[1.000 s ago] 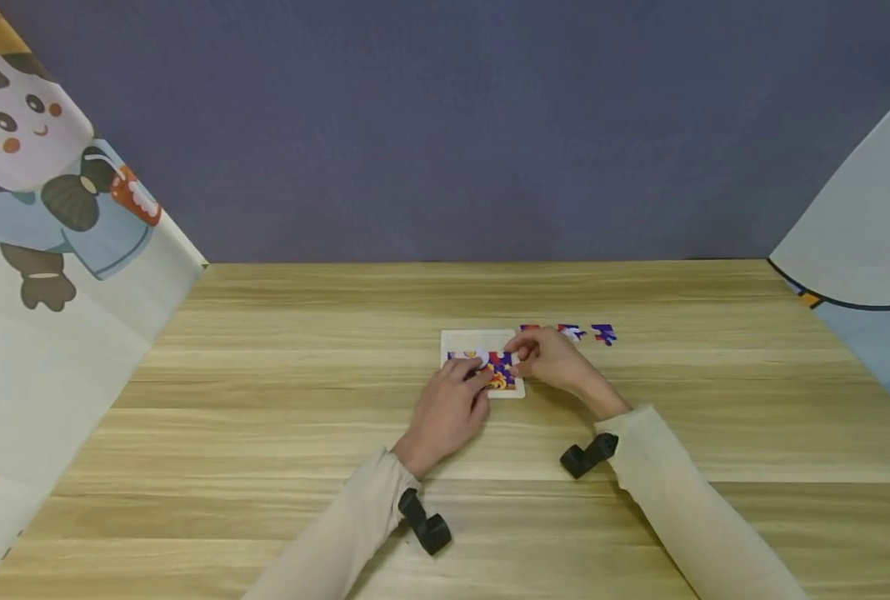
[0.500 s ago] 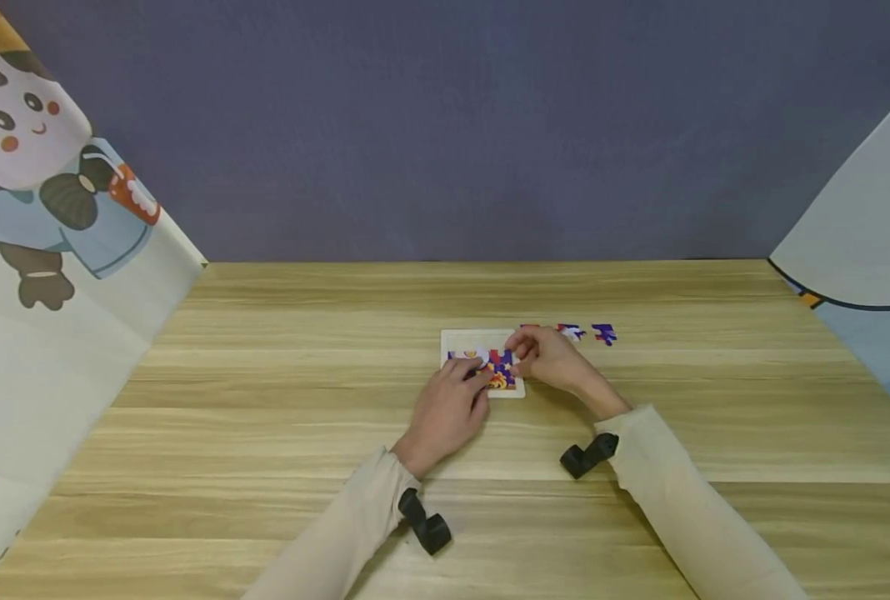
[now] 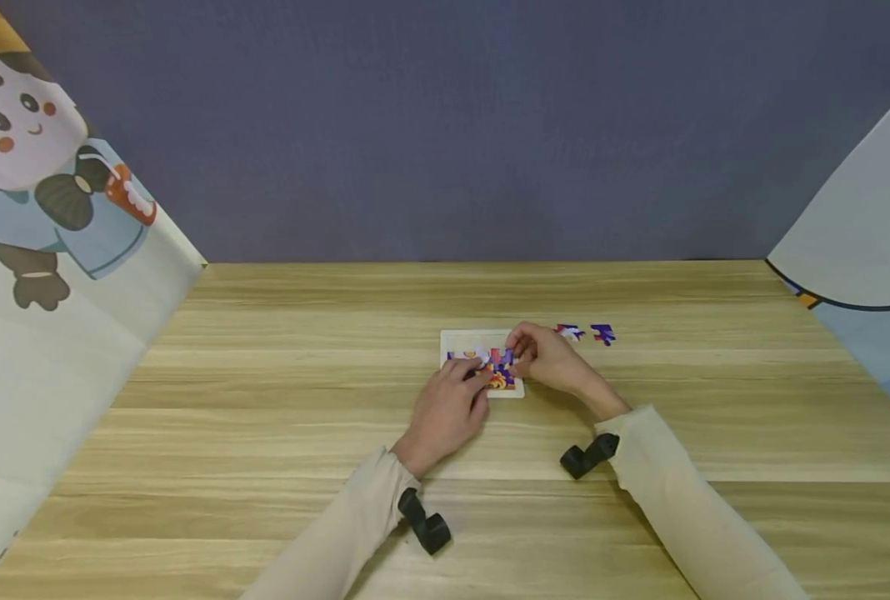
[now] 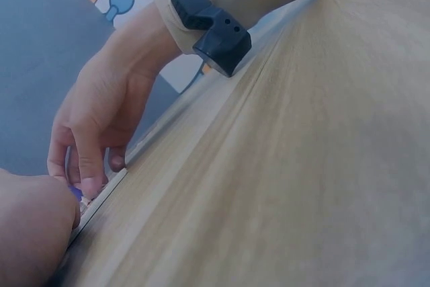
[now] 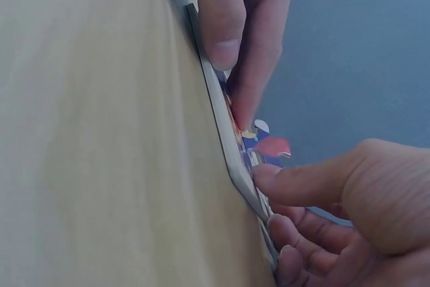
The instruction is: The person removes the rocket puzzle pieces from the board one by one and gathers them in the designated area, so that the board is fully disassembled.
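A small jigsaw puzzle board with a pale frame lies on the table, partly filled with purple, red and yellow pieces. My left hand rests its fingertips on the left and middle of the picture, covering part of it. In the right wrist view, its thumb is at the board's near edge. At the board's right side, my right hand pinches a red and purple puzzle piece that tilts up from the picture. The right thumb is low over the frame, with the other fingertips beside the board's edge.
Two loose puzzle pieces, one white and purple and one purple and red, lie behind the right hand. The wooden table ends at a dark blue wall panel. Black wrist cameras sit on both sleeves.
The right fingers have moved up slightly, and the red and purple piece now looks tilted. A loose piece behind those fingers has become hidden. The left hand has stayed in place.
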Tool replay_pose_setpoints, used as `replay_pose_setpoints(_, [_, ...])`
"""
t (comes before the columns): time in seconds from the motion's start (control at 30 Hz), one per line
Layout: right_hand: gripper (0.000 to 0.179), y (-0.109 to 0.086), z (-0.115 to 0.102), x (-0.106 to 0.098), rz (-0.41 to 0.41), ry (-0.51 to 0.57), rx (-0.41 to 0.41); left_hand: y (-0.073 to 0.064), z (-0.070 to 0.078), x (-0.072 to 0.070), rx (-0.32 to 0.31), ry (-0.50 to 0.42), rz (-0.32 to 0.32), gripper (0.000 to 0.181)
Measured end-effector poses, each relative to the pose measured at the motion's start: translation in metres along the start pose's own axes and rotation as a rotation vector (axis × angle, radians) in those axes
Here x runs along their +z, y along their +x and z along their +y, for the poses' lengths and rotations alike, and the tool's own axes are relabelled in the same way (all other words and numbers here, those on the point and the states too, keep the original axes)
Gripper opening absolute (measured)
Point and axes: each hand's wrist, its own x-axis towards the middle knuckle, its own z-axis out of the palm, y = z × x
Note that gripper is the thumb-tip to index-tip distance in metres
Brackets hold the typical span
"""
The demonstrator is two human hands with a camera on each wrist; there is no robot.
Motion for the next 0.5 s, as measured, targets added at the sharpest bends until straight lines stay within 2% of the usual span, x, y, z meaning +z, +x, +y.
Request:
replay_pose_setpoints(0.23, [0.007,0.0001,-0.0003,0.0033,0.059,-0.032,-0.058,0.0009,0.0015,0.0003,-0.002,-0.006,-0.009,0.031])
replay_pose_setpoints(0.5, [0.005,0.0014,0.0008,0.0055,0.096,-0.033,-0.079,0.0017,0.002,0.0023,-0.003,0.001,-0.012,0.031])
